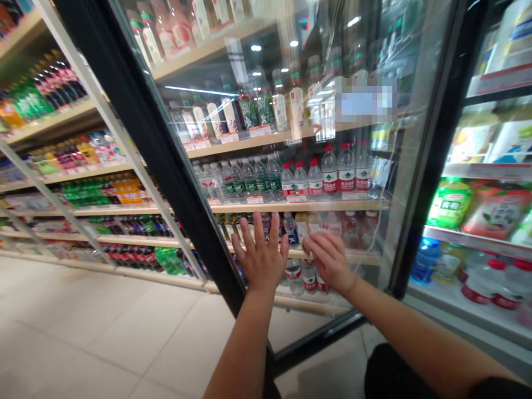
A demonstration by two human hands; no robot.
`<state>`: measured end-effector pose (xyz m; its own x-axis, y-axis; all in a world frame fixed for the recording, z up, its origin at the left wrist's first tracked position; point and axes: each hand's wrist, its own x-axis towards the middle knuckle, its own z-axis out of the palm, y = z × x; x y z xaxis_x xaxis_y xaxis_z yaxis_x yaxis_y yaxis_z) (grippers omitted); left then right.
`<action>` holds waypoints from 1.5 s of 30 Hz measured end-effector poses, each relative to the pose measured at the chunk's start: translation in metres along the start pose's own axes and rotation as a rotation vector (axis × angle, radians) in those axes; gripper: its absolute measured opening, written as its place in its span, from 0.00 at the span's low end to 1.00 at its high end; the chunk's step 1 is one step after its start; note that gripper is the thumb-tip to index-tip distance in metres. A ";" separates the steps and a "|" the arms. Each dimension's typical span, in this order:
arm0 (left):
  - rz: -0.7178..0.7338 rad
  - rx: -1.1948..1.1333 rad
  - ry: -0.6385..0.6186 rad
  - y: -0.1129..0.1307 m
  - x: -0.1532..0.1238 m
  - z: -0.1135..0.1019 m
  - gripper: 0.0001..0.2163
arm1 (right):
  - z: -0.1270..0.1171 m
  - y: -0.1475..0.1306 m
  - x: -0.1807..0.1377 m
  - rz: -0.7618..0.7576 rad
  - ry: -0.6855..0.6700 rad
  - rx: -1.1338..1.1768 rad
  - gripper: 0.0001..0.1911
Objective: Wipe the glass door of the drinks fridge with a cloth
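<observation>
My left hand (261, 256) is raised with its fingers spread, palm flat toward the glass door (291, 111) of a drinks fridge. My right hand (328, 259) lies beside it, fingers stretched to the left against the same glass. Neither hand holds anything. The door has a black frame (166, 160) and stands swung open. Through the glass show shelves of bottled water with red caps (328, 172) and green labels (249, 180).
Open fridge shelves (477, 238) at the right hold green and red juice cartons and bottles. Long wooden shelves of soft drinks (103, 194) run along the left wall. Pale floor tiles (103, 332) spread at the lower left.
</observation>
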<state>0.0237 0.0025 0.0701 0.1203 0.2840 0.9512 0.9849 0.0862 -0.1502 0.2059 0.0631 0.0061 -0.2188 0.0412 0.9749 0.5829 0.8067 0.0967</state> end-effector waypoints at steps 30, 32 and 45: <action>0.011 -0.010 0.025 0.001 -0.001 -0.001 0.35 | 0.000 -0.014 -0.005 -0.079 -0.104 0.131 0.29; 0.003 -0.020 0.020 0.000 -0.001 0.000 0.35 | -0.002 -0.011 0.010 -0.064 -0.081 0.131 0.29; 0.016 0.039 0.029 0.001 -0.001 0.000 0.35 | 0.000 -0.004 0.029 0.003 0.004 0.064 0.32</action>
<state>0.0242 0.0019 0.0687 0.1400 0.2581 0.9559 0.9773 0.1190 -0.1752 0.1968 0.0612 0.0339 -0.2142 0.0412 0.9759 0.5326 0.8425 0.0814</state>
